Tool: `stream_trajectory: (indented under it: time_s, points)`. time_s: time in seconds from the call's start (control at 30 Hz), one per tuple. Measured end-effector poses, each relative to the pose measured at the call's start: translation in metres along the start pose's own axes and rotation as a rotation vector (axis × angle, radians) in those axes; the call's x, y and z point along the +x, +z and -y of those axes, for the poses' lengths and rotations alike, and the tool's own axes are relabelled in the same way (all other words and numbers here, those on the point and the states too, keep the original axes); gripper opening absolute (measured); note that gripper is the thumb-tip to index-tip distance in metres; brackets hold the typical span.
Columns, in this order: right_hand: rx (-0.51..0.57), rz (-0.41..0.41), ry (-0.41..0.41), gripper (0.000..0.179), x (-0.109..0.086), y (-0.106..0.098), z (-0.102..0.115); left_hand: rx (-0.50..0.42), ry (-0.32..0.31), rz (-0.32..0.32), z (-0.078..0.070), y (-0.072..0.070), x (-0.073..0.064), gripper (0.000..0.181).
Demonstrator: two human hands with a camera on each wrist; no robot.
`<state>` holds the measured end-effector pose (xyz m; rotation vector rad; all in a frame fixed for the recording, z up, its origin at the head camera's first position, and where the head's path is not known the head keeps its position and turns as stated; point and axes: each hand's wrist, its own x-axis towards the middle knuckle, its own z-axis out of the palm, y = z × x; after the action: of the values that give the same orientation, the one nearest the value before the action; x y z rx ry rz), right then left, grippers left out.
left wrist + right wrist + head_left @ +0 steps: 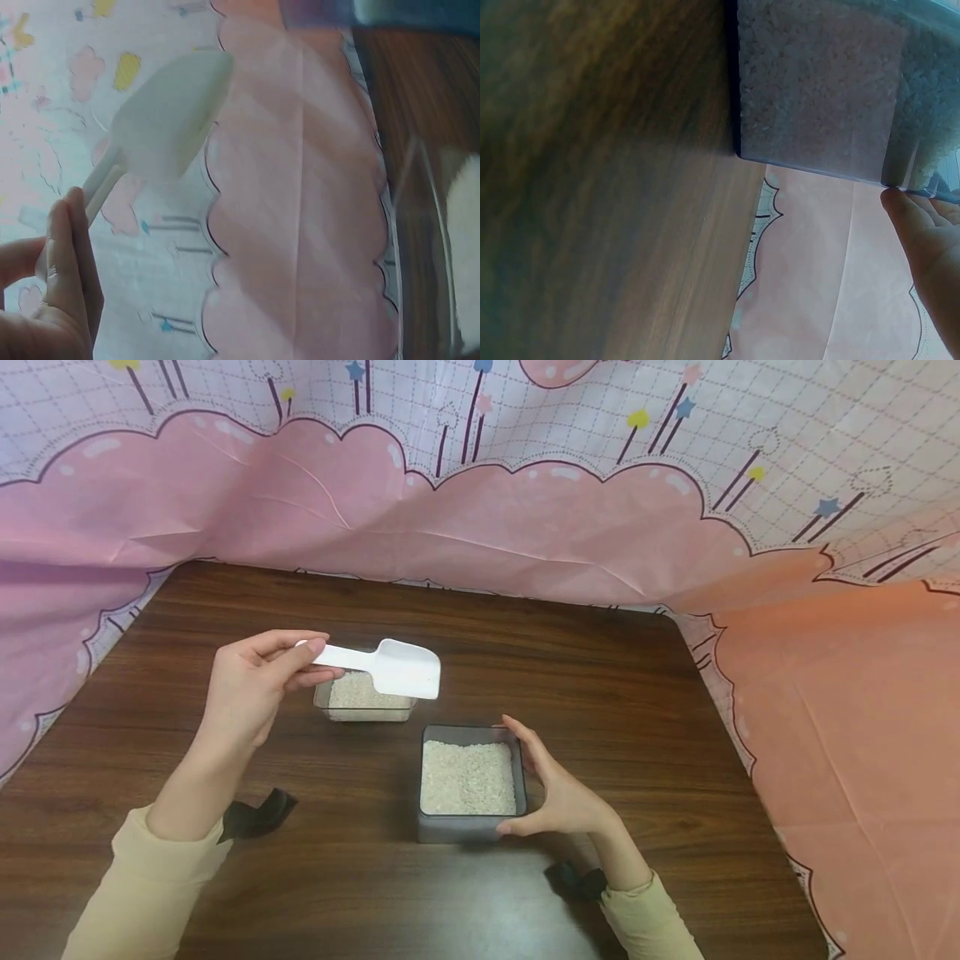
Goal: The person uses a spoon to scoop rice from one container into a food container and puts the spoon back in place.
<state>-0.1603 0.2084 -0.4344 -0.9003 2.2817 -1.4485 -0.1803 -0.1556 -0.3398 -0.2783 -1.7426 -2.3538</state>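
Observation:
My left hand (255, 681) pinches a white plastic scoop (407, 669) by its handle, raised over the table with the blade pointing right. In the left wrist view the scoop (169, 120) is seen from another side, with fingers along its handle. Behind and below it stands a clear shallow container (367, 714) of white rice, partly covered by the scoop in the head view. A square grey see-through container (457, 831), well filled with rice, sits nearer me. My right hand (558, 797) holds its right side, thumb at the front and fingers at the back corner.
Both containers stand on a dark wood table (600, 685). A patterned pink and white cloth (525, 539) hangs behind and along the sides. Black straps (258, 817) hang by both wrists.

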Motion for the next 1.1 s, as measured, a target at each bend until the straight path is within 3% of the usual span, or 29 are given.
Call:
stream_trajectory:
  time_s: [0.07, 0.23, 0.4, 0.53, 0.8, 1.0, 1.1]
  points:
    - [-0.003, 0.0, 0.001, 0.125, 0.0, 0.0, 0.0, -0.038, -0.019, 0.038, -0.003, 0.004, -0.003, 0.012]
    - [-0.001, 0.002, -0.003, 0.124, 0.0, -0.001, 0.0, 0.017, -0.065, 0.147, -0.004, 0.015, -0.008, 0.02]
    - [0.002, 0.003, 0.003, 0.124, 0.0, 0.0, 0.001, 0.157, -0.118, 0.237, -0.007, 0.03, -0.009, 0.014]
    - [-0.002, -0.003, 0.004, 0.124, 0.0, 0.0, 0.0, 0.317, -0.136, 0.303, -0.01, 0.043, -0.011, 0.023]
    - [0.004, 0.0, 0.002, 0.124, -0.001, 0.0, 0.0, 0.582, -0.052, 0.405, 0.0, 0.059, -0.019, 0.021]
    - [0.007, -0.004, -0.004, 0.125, -0.001, 0.0, 0.001, 0.637, 0.024, 0.446, 0.016, 0.069, -0.023, 0.018]
    - [0.009, -0.004, -0.006, 0.125, -0.001, 0.0, 0.002, 0.655, 0.002, 0.425, 0.024, 0.069, -0.025, 0.017]
